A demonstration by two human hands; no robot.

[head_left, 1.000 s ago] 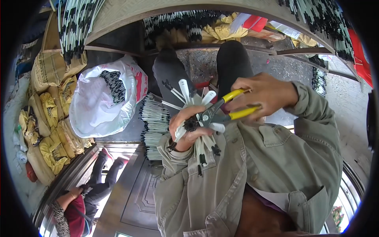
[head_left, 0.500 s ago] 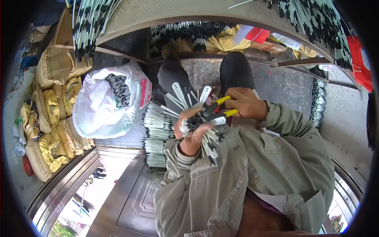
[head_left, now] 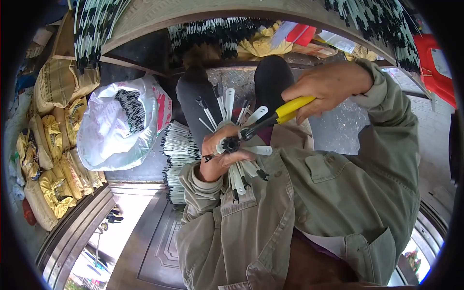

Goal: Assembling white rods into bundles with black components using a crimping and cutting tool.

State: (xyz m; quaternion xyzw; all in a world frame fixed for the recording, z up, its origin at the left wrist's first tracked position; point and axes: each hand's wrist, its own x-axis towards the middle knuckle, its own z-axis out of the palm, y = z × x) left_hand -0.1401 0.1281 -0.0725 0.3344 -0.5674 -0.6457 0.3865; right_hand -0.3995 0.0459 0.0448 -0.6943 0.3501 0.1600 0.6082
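My left hand (head_left: 216, 149) is closed around a bundle of slim white rods and flat white strips (head_left: 229, 104), some with black ends, which fan out all around a small black toothed hub (head_left: 231, 144). Above my lap, my right hand (head_left: 328, 89) grips the yellow handles of a pair of pliers (head_left: 292, 107). The dark jaws of the pliers reach down to the hub beside my left thumb. Whether the jaws bite on anything cannot be seen.
At left stands a white plastic bag (head_left: 92, 152) holding black-tipped pieces. Stacked white rods (head_left: 181, 150) lie beside my left leg. Gold and tan packages (head_left: 55, 188) line the left wall. A wooden bench (head_left: 217, 10) spans the far side; a red plastic stool (head_left: 427, 55) stands right.
My right hand has swung up and to the right, turning the pliers, whose handles have come together. The left hand still holds the bundle, slightly lower and left in the picture.
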